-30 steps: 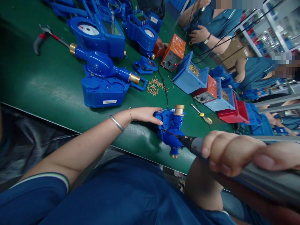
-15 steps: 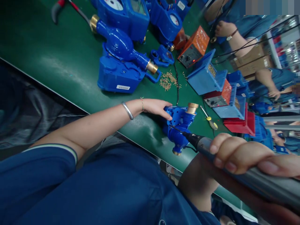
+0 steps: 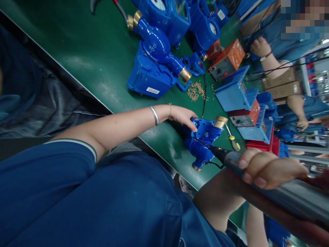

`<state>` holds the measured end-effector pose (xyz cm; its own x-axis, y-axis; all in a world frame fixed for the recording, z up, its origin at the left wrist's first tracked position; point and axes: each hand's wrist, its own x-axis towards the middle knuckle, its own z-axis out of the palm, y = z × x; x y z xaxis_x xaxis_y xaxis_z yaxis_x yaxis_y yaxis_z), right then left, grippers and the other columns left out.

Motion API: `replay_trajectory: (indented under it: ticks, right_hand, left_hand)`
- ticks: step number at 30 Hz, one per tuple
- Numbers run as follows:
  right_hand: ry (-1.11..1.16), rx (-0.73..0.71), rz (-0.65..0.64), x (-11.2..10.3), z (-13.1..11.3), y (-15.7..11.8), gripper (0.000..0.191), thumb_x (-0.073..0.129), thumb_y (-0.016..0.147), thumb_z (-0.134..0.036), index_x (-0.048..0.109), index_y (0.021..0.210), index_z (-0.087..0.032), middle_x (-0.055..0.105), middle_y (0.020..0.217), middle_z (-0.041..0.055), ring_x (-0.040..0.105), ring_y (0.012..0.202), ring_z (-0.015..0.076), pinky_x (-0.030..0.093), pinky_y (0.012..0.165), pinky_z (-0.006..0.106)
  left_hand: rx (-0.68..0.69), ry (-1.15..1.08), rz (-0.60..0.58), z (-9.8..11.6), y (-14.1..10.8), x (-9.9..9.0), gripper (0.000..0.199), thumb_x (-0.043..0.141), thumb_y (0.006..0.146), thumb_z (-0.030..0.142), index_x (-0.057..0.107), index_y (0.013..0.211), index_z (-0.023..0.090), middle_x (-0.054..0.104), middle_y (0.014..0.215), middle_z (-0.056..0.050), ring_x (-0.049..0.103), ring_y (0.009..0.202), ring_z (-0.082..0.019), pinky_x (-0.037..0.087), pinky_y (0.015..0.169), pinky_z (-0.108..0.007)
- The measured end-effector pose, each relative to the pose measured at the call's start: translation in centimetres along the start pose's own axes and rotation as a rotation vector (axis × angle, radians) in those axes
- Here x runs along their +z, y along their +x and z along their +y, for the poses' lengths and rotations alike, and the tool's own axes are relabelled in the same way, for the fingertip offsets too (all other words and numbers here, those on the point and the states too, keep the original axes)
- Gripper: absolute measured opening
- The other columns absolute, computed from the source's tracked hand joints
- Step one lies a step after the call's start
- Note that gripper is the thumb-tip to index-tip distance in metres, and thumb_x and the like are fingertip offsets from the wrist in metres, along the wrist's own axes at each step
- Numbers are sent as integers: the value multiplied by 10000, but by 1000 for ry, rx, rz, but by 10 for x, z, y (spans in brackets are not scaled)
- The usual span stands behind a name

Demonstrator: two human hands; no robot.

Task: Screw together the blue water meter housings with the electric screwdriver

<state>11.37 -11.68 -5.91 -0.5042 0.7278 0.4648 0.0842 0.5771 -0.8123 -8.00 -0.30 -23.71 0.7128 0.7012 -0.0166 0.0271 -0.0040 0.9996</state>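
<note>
My left hand (image 3: 183,116) grips the near-left edge of a blue water meter (image 3: 203,151), its thumb on top and its other fingers partly hidden behind the body. The meter lies on the green table with a brass threaded end (image 3: 221,121) toward the back. In my right hand (image 3: 269,168) is an electric screwdriver (image 3: 233,163), fingers wrapped round its grey barrel. Its thin dark bit reaches the meter's body close to my left thumb. Whether a screw sits under the tip is too small to tell.
Loose brass screws (image 3: 195,92) lie behind my left hand. More blue water meters (image 3: 154,65) stand at the back left. Blue bins (image 3: 235,91), an orange control box (image 3: 227,60), a red bin (image 3: 264,145) and a yellow-handled screwdriver (image 3: 234,142) lie to the right. Co-workers' arms show beyond.
The whole view has shifted, so the table's things appear farther right. Both hands keep their holds, and the bit stays at nearly the same place on the meter.
</note>
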Motion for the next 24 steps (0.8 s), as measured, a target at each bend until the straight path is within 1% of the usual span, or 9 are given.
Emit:
replay_trajectory:
  ticks: [3,6,9,11,14,16,20,22,24]
  right_hand:
    - [17,-57,-3,6,-3,6,328,696,800,-533,667,972,-256,535,595,-17,480,500,199,449,519,406]
    - [29,-156,-18,6,3,8,400,663,812,-533,643,1103,-260,521,576,-29,453,464,180,434,473,377]
    - [26,-240,3,3,11,9,414,612,803,-578,649,1049,-247,471,537,-38,422,429,165,410,424,359]
    - [13,-249,-21,1,14,11,430,594,800,-600,646,1051,-254,460,529,-46,420,415,163,409,411,359]
    - [-23,-256,-99,2,13,16,443,586,832,-579,619,1155,-278,490,556,-48,445,419,159,421,418,360]
    - [-19,-244,-148,4,11,18,393,587,850,-560,644,1098,-260,487,557,-42,458,429,155,423,419,363]
    - [30,-239,-113,6,6,18,442,613,840,-555,616,1190,-285,502,580,-49,447,426,141,429,423,363]
    - [-10,-202,-148,8,4,19,376,611,850,-541,633,1143,-305,493,566,-43,459,436,151,442,436,370]
    - [-104,-205,-163,15,4,23,375,513,870,-621,629,1080,-333,419,497,-48,421,386,156,416,404,363]
  left_hand:
    - [-7,5,-10,0,0,0,668,727,615,472,614,1189,148,695,1123,-87,618,1010,-253,500,876,-352]
    - [-13,1,-16,2,-1,0,668,713,619,477,608,1193,151,691,1129,-85,617,1028,-252,496,897,-355]
    - [-14,-10,-22,2,-1,0,648,711,625,483,604,1176,159,693,1126,-79,619,1036,-240,493,886,-325]
    - [-18,-3,-23,2,-1,0,624,715,628,486,609,1156,170,696,1123,-72,620,1038,-235,493,865,-306]
    - [-19,-2,-16,2,-1,0,606,718,633,483,613,1142,171,698,1124,-76,625,1030,-234,495,836,-296]
    - [-19,-4,-18,2,-1,0,579,718,635,482,624,1116,172,704,1109,-75,628,1024,-234,494,824,-292]
    - [-26,-16,-12,2,-1,0,566,728,625,468,630,1101,180,706,1102,-66,625,1027,-232,488,819,-287]
    - [-29,-31,-11,3,-1,0,560,729,620,465,631,1089,176,707,1095,-65,624,1022,-233,485,822,-289]
    - [-39,-37,-11,3,0,0,549,733,611,468,636,1065,174,709,1077,-63,622,1017,-234,484,825,-291]
